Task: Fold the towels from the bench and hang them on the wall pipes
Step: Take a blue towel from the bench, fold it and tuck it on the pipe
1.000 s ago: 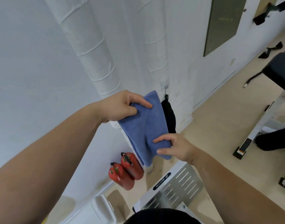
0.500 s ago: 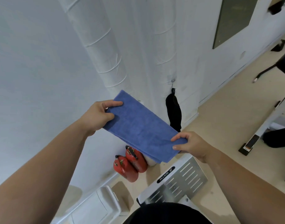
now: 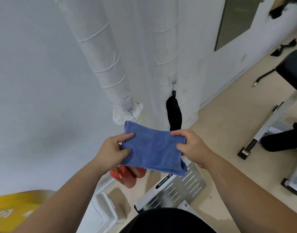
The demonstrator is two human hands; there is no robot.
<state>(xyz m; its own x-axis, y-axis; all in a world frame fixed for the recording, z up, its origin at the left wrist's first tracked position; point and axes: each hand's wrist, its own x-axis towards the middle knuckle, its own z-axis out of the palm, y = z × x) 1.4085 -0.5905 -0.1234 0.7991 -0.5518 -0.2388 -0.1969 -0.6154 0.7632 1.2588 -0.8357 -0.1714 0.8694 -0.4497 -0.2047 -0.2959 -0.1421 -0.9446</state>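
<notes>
White wall [image 3: 35,81] fills the far and left of the view, with two wrapped vertical pipes [image 3: 109,64] running down it and a tan floor [image 3: 225,118] to the right. A black cloth [image 3: 174,115] hangs from a hook on the wall between the pipes and the floor edge. The blue towel [image 3: 152,148], the task's thing, is held in the air in front of the pipes, near the body, folded into a compact rectangle of several layers. The left hand [image 3: 112,152] pinches its left edge, thumb on top and fingers under; the right hand [image 3: 193,147] is closed on the right edge in the same way. To do the step well, keep both pinches firm, align the layered edges at the near side, keep the cloth taut between the hands, then find a support on a pipe before letting go; the smooth wrap looks unlikely to hold loose cloth. Below the towel lie two red extinguishers [image 3: 126,175], a perforated metal plate [image 3: 178,187] and a white bin [image 3: 104,211]; its contents cannot be made out.
</notes>
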